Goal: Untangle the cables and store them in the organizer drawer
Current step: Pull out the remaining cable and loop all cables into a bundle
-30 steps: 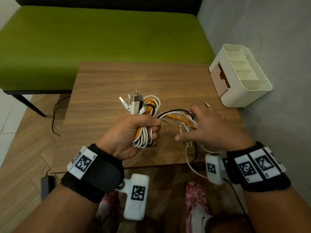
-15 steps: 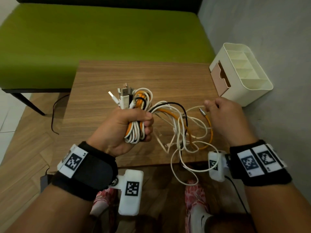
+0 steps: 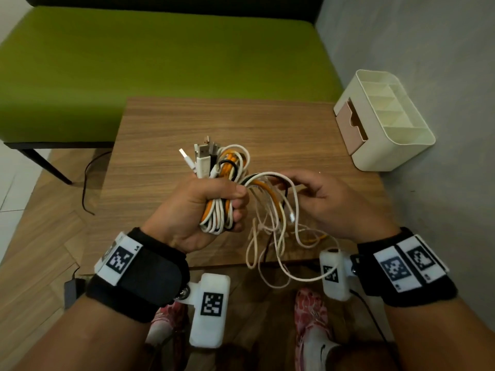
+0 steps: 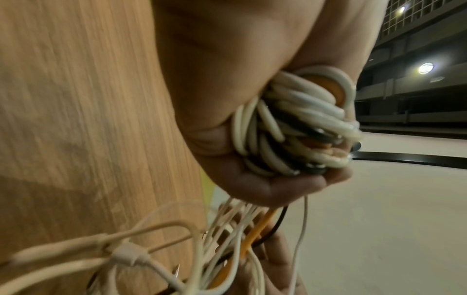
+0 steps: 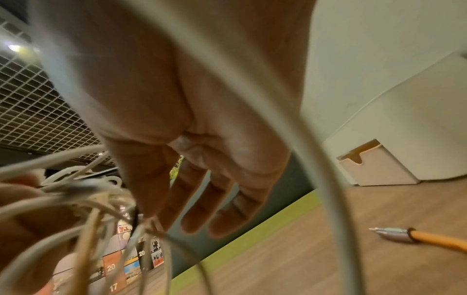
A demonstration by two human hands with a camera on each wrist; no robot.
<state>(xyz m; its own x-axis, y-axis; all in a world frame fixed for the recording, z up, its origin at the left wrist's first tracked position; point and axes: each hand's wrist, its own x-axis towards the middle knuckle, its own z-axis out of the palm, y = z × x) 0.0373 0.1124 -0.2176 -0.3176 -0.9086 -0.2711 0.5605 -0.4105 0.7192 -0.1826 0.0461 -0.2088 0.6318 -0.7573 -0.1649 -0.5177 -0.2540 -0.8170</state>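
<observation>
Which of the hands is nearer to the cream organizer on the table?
Right. The right hand works the loose cable strands just in front and left of the organizer; the left hand, gripping the cable bundle, sits farther left.

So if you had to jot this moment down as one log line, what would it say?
left hand: grips cable bundle | right hand: picking at loose strands | organizer: drawer ajar, no cable stored yet

The left hand (image 3: 203, 210) is covering the middle of the cable bundle (image 3: 218, 212), so which cord is which there is staying unclear. The right hand (image 3: 337, 207) is hiding its own fingertips. A blurred loop is crossing the right wrist view, and the orange cord (image 5: 439, 240) is running off its edge.
</observation>
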